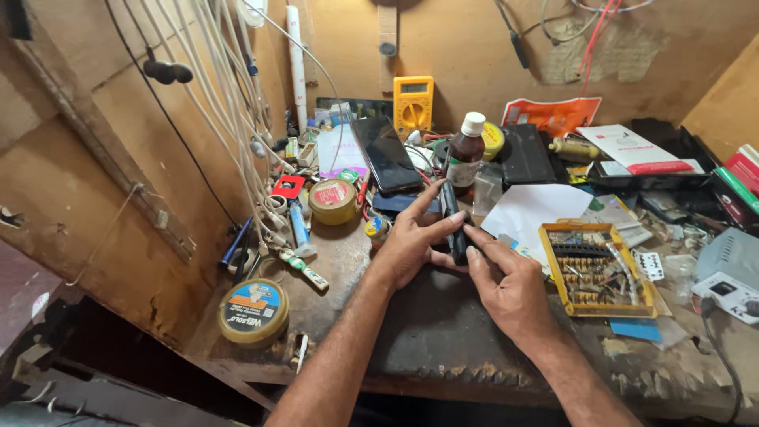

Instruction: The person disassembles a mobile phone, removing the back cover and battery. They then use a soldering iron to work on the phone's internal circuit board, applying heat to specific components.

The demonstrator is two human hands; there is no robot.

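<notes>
Black slim device (454,225) sat on edge at mid table (427,332), btwn both hands. Left hand (411,245) fingers clamped its far side w/ thumb under; right hand (506,281) fingers pinched the near end. Best kept steady & upright, I judged, grip light, clear of the yellow bit tray (553,231).

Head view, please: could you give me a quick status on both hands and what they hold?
Left hand and right hand both grip the slim black phone-like device, held on edge. Yellow plastic bit case close beside right hand. Black smartphone lies behind.
</notes>
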